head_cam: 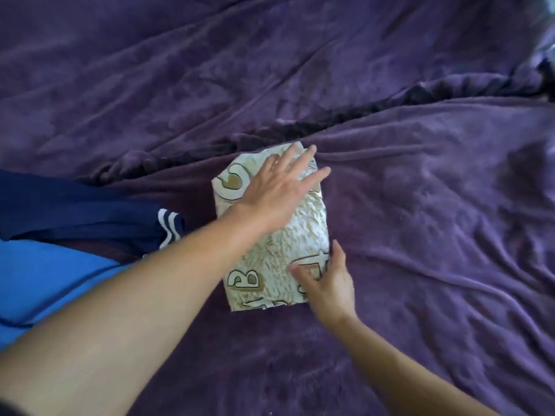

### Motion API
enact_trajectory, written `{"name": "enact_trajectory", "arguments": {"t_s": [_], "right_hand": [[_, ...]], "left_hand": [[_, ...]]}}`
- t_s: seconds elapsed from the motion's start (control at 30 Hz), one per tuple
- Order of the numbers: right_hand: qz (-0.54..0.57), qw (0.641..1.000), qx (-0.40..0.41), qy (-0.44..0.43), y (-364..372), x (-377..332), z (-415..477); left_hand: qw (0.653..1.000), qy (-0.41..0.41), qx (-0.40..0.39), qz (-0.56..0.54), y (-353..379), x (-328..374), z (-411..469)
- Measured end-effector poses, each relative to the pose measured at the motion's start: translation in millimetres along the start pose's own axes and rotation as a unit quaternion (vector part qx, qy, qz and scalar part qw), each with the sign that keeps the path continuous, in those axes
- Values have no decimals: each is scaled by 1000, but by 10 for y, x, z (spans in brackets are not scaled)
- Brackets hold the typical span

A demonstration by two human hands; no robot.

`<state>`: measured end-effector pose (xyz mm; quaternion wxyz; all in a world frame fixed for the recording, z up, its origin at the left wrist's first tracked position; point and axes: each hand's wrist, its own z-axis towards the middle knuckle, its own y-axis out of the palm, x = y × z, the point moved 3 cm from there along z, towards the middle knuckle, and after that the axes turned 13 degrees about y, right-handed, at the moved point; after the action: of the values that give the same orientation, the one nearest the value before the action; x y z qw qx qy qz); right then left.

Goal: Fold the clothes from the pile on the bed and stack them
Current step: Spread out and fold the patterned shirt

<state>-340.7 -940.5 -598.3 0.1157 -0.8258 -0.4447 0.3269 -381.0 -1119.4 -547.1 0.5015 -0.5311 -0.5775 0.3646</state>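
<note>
Clothes lie at the far left of the bed (420,295): a bright blue garment (45,274) at the near edge and, just beyond and touching it, a navy garment (75,211) with white stripes on the end that points toward the middle. Both rest crumpled on the purple blanket (420,70) that covers the bed. The left forearm crosses over the blue garment from the lower left corner.

Near the centre, the folded cloth (300,235), cream with large outlined letters, lies flat on the blanket as a neat upright rectangle, apart from the navy garment. The left hand (276,190) rests palm down on its far half, its grip fully open, fingers straight and spread toward the far right corner, holding nothing.

At the near right corner the right hand (327,280) has the cloth's edge in its grip: the thumb lies on top and the bent fingers sit along the right side. Whether they reach under the cloth cannot be told.

A deep crease in the blanket runs diagonally from behind the cloth up to the right.
</note>
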Motion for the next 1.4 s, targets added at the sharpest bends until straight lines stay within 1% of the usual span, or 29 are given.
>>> {"name": "enact_trajectory", "arguments": {"t_s": [0.07, 0.13, 0.2, 0.23, 0.3, 0.37, 0.43, 0.53, 0.6, 0.7, 0.8, 0.87, 0.9, 0.93, 0.97, 1.0, 1.07, 1.1, 1.13, 1.17, 1.2, 1.23, 1.27, 1.3, 1.33, 1.4], "right_hand": [[19, 999, -18, 36, 83, 25, 26], [8, 999, -31, 30, -6, 14, 66], [-21, 998, -53, 9, -251, 43, 54], [-43, 997, -60, -1, -420, 76, 18], [-86, 995, -54, -14, -826, 216, -64], [-84, 996, -33, -9, -1288, 432, -132], [-55, 998, -4, 1, -1755, 665, -167], [1, 999, 34, -13, -2452, 934, -203], [33, 997, 65, -29, -2927, 1037, -239], [58, 988, 132, -53, -3687, 1135, -224], [90, 984, 139, -63, -4415, 1130, -71], [48, 986, 154, -39, -4811, 1172, 186], [14, 984, 174, -30, -4959, 1209, 335], [-16, 981, 193, -24, -5049, 1249, 476], [-37, 979, 200, -16, -5085, 1324, 633], [-56, 978, 201, -10, -5087, 1407, 787], [-118, 975, 187, -1, -4998, 1594, 1001], [-159, 966, 201, -32, -4961, 1657, 1054], [-197, 945, 241, -99, -4950, 1694, 1070], [-230, 909, 297, -179, -4950, 1722, 1044], [-252, 868, 345, -252, -4936, 1759, 994], [-263, 838, 368, -305, -4895, 1807, 951], [-277, 823, 361, -341, -4821, 1867, 938], [-302, 817, 338, -356, -4733, 1932, 956], [-336, 822, 306, -345, -4657, 2006, 1020], [-394, 845, 240, -270, -4580, 2160, 1261]], "left_hand": [[990, 45, -125, 55, 46, 36, 285], [974, 73, -185, 111, 72, 130, 465], [954, 98, -248, 140, 117, 240, 522], [946, 106, -276, 134, 184, 253, 492], [947, 100, -296, 71, 292, 306, 429], [955, 74, -286, -20, 316, 502, 380], [956, 61, -264, -111, 246, 876, 332], [941, 34, -215, -258, 114, 1464, 395], [910, 6, -184, -371, 74, 1785, 560], [844, -35, -140, -516, -8, 2288, 902], [778, -47, -95, -619, -87, 2824, 1270], [742, -74, -84, -661, -37, 3137, 1520], [732, -91, -78, -670, 45, 3268, 1641], [731, -113, -65, -670, 147, 3383, 1749], [743, -141, -45, -653, 277, 3469, 1849], [773, -174, -24, -609, 399, 3532, 1925], [862, -246, 20, -443, 565, 3603, 1948], [900, -258, 62, -346, 578, 3651, 1908], [928, -236, 121, -263, 542, 3735, 1863], [945, -184, 182, -202, 494, 3861, 1819], [954, -121, 222, -162, 459, 4016, 1771], [962, -57, 228, -136, 496, 4161, 1722], [973, -12, 201, -118, 567, 4284, 1675], [983, 10, 155, -102, 682, 4359, 1632], [991, 13, 105, -84, 816, 4388, 1594], [998, -11, 41, -50, 1066, 4338, 1538]]}}
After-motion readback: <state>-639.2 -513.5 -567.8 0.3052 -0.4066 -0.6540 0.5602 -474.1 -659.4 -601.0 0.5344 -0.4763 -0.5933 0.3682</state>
